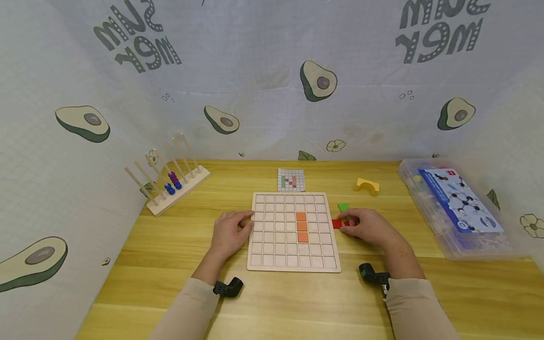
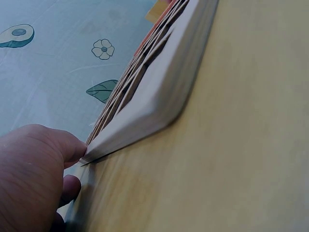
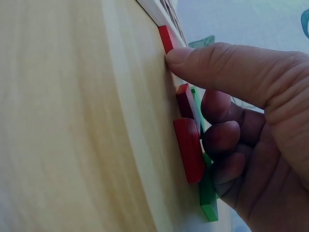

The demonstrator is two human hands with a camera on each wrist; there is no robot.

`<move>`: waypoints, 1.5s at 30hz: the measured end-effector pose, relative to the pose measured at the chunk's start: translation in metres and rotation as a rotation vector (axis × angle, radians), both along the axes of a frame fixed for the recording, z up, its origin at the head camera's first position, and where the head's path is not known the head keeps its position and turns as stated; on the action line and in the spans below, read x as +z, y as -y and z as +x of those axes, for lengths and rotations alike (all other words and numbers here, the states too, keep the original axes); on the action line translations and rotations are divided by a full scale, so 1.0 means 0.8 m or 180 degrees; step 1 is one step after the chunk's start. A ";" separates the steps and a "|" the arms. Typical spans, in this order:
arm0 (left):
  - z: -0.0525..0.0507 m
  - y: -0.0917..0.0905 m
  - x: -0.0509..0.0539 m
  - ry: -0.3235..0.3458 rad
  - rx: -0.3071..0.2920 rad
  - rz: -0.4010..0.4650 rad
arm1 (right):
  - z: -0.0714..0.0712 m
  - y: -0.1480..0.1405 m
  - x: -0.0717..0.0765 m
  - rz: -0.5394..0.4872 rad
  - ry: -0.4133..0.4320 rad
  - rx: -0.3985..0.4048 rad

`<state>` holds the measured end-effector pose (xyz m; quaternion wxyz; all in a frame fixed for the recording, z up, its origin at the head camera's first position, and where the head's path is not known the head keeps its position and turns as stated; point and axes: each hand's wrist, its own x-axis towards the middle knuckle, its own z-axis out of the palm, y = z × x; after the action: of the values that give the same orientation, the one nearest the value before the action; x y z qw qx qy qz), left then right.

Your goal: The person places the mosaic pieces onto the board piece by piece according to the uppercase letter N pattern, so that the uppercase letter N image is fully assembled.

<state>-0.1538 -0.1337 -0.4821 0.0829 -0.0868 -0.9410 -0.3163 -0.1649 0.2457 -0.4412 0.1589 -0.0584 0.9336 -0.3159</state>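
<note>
A square wooden grid board (image 1: 293,267) lies flat, with three orange tiles (image 1: 302,226) in one column. At its left edge is my left hand (image 1: 230,233); in the left wrist view the thumb (image 2: 72,147) touches the board's rim, fingers loosely bent. Just right of the board, my right hand (image 1: 369,226) has its thumb and curled fingers at a red tile (image 1: 336,224). The right wrist view shows the thumb tip against this red tile (image 3: 165,38); the index fingertip is hidden. More red tiles (image 3: 189,151) and green tiles (image 3: 208,199) lie by the other fingers.
Behind the board lies a printed pattern card (image 1: 291,180). A yellow arch block (image 1: 367,186) sits back right, beside a clear plastic case (image 1: 459,250) with a blue label. On the left stands a wooden peg rack (image 1: 178,191) with blue and purple beads. Patterned cloth surrounds the table.
</note>
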 end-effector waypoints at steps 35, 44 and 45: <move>0.000 0.001 -0.003 -0.0132 0.0017 -0.0001 | 0.012 0.016 0.028 -0.0220 -0.0027 0.0092; 0.002 0.000 -0.001 -0.0134 0.0013 0.0012 | 0.016 0.035 0.026 -0.0295 -0.0028 0.0299; 0.002 0.000 -0.001 -0.0131 0.0010 0.0020 | 0.017 0.037 0.026 -0.0294 -0.0026 0.0325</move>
<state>-0.1524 -0.1337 -0.4829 0.1030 -0.0915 -0.9383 -0.3173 -0.1516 0.2161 -0.4208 0.1680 -0.1145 0.9144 -0.3499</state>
